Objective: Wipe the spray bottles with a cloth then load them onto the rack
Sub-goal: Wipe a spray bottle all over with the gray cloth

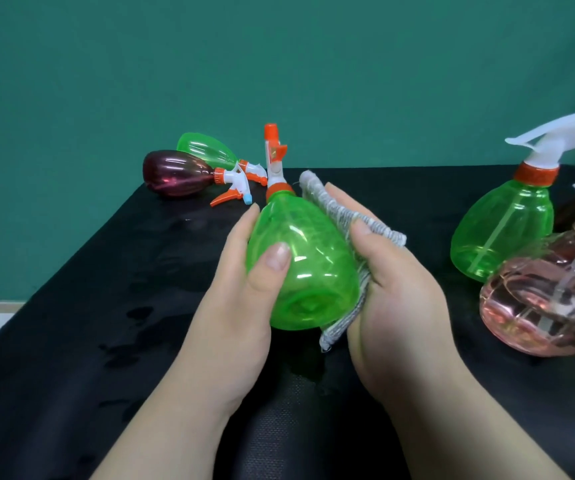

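Wiping step: the left hand (244,271) grips the green spray bottle (299,265), and the right hand (393,289) clasps the grey cloth (327,209) against its side. Next, probably turn the bottle.

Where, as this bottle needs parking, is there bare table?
Bare table lies near left, between the left hand and the table edge, nearer than the dark red bottle. Another gap: between the cloth and the upright green bottle. The right edge is crowded, pink bottle included.
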